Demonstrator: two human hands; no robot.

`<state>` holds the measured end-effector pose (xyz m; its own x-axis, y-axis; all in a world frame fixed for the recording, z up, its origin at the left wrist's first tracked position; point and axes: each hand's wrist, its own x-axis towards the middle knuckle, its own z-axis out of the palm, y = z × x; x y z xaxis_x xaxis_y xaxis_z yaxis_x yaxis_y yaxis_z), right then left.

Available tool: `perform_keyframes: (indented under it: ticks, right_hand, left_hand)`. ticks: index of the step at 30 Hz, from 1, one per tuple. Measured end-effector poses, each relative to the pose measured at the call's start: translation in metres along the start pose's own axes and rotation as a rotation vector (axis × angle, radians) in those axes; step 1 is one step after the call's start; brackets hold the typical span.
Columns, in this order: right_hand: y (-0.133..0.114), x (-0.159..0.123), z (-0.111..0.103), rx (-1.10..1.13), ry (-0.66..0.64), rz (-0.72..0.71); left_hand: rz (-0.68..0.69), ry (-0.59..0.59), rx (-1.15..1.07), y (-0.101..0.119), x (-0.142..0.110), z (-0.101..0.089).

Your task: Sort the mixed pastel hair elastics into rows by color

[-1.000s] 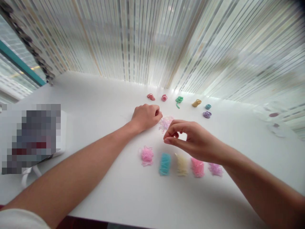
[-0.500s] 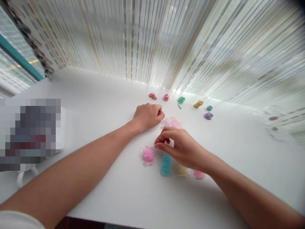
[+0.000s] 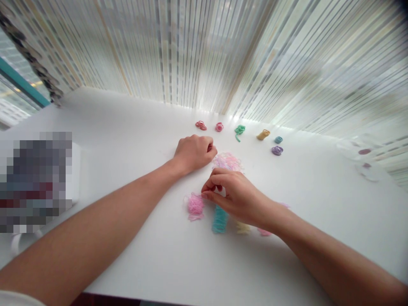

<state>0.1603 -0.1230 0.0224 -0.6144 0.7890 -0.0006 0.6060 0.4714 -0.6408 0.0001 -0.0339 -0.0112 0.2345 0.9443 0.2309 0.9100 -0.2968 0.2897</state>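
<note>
My left hand (image 3: 195, 151) rests on the table with its fingers curled closed, beside a loose pile of mixed pastel elastic bands (image 3: 228, 160). Whatever it may hold is hidden. With thumb and forefinger pinched together, my right hand (image 3: 237, 193) hovers at the upper right edge of a pink heap of elastic bands (image 3: 195, 205). Anything in that pinch is too small to make out. Below my right hand lie a turquoise row of bands (image 3: 219, 220), a pale yellow bunch (image 3: 243, 228) and a pink bunch (image 3: 264, 232), all partly covered by the hand and wrist.
Along the back of the white table (image 3: 153, 255) are small coiled bundles: red (image 3: 201, 125), pink (image 3: 219, 127), green (image 3: 239, 131), mustard (image 3: 263, 134), blue (image 3: 279, 139) and purple (image 3: 277, 150). A blurred-out object (image 3: 35, 178) stands left. A string curtain (image 3: 178, 51) hangs behind.
My right hand has shifted slightly left, closer to the pink heap. My left hand stays closed near the mixed pile. The whole view has moved a little.
</note>
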Motion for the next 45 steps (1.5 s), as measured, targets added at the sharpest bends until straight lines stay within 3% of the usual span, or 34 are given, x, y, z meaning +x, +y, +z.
perform_keyframes:
  ticks: [31, 40, 45]
  right_hand:
    - [0.001, 0.000, -0.004, -0.059, -0.009, -0.066]
    - [-0.003, -0.005, -0.015, -0.104, 0.009, -0.060]
    - [-0.005, -0.012, -0.040, -0.153, 0.058, -0.103]
  left_hand:
    - [0.003, 0.000, 0.008, 0.000, 0.000, 0.001]
    - [-0.007, -0.010, 0.007, 0.001, -0.001, 0.000]
    - [-0.001, 0.001, -0.004, 0.000, 0.000, 0.000]
